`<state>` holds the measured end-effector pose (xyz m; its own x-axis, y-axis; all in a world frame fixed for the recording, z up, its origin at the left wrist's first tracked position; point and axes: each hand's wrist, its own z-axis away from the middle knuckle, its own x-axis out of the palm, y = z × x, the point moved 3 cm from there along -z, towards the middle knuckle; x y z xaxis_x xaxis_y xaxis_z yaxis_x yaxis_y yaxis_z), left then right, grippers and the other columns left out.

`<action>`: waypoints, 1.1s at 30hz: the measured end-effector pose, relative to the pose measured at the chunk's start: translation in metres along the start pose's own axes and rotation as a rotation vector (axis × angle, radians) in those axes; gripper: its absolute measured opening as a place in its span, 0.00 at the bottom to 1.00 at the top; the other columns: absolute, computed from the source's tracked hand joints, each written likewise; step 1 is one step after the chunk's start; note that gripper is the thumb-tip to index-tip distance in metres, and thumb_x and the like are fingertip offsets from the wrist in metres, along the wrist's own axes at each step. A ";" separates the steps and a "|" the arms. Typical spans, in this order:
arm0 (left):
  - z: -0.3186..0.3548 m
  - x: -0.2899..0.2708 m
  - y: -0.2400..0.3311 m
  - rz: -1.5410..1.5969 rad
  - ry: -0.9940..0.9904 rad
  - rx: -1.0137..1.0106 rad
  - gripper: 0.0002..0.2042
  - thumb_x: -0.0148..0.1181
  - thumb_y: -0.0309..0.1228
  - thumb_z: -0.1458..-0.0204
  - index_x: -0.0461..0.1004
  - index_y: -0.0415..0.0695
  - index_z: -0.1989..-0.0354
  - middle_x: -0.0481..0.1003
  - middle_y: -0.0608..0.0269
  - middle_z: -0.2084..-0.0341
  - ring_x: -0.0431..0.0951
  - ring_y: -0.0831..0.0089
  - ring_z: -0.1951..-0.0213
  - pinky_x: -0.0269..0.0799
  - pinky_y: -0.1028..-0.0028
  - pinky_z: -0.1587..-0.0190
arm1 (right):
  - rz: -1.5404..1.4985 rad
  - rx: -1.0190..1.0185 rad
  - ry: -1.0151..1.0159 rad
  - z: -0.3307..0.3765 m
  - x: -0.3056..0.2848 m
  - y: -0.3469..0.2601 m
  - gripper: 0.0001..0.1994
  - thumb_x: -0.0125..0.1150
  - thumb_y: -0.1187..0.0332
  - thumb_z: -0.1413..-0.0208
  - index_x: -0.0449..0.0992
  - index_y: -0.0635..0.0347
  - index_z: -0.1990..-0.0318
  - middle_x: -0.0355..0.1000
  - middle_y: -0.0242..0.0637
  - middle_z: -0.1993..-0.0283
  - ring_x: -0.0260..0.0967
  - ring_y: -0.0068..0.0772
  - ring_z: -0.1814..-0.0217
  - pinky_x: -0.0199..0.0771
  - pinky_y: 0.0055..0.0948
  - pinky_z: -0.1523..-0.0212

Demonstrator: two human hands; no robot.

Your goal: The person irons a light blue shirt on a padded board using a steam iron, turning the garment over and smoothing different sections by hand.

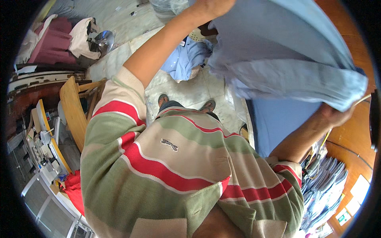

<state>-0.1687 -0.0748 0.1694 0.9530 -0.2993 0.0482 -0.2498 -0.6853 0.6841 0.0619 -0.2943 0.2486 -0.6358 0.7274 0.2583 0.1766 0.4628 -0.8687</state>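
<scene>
A: Largest thing in hand?

B: Light blue garment (pixel 285 51), spread wide across the upper right, hanging in the air above the blue-covered table (pixel 278 123) and not touching it, as far as can be told.

A: Long axis?

B: Slanting from the top middle down to the right edge, stretched between both hands. Bulk of the cloth sagging in folds toward the lower end.

A: Left hand?

B: Left hand (pixel 212 6) at the high end, arm reaching far out from the striped polo shirt (pixel 166 158). Looks closed round the upper edge of the garment; fingertips cut off by the frame, so exact grip impossible to tell.

A: Right hand?

B: Right hand (pixel 337 115) at the low end, much nearer the body and just beside the table. Fingers curled shut under a bunched corner of the garment, cloth draped over the knuckles.

A: So, from the fingers?

B: Up and to the left from the right hand; down and to the right from the left hand.

A: Round about?

B: Heap of blue clothes (pixel 186 59) on the tiled floor beyond the sandalled feet (pixel 163 99); stack of folded blue garments (pixel 325 186) at the lower right; wooden chair (pixel 75 107) well off to the left.
</scene>
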 end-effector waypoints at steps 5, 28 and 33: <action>-0.037 0.077 -0.008 -0.273 -0.485 0.018 0.20 0.43 0.44 0.44 0.71 0.36 0.60 0.73 0.48 0.62 0.72 0.60 0.58 0.64 0.67 0.53 | 0.460 -0.092 0.126 -0.126 -0.108 -0.009 0.25 0.39 0.55 0.42 0.58 0.62 0.42 0.64 0.45 0.46 0.61 0.44 0.44 0.61 0.43 0.45; 0.157 0.127 -0.080 -0.807 -0.874 -0.028 0.16 0.57 0.39 0.54 0.71 0.51 0.55 0.69 0.67 0.55 0.68 0.66 0.52 0.63 0.65 0.52 | 1.493 0.426 -0.074 0.103 -0.264 0.154 0.18 0.54 0.64 0.48 0.68 0.65 0.52 0.69 0.49 0.55 0.67 0.47 0.54 0.66 0.37 0.54; 0.149 0.123 -0.087 -0.679 -1.037 -0.051 0.14 0.55 0.37 0.52 0.73 0.49 0.57 0.71 0.65 0.56 0.69 0.64 0.53 0.65 0.68 0.53 | 1.408 0.121 -0.138 0.114 -0.278 0.167 0.18 0.53 0.64 0.48 0.68 0.67 0.53 0.70 0.48 0.59 0.68 0.46 0.59 0.66 0.36 0.57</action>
<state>-0.0558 -0.1507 0.0079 0.2954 -0.2936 -0.9092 0.2700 -0.8872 0.3742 0.1825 -0.4773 -0.0162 -0.0539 0.4793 -0.8760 0.6541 -0.6459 -0.3937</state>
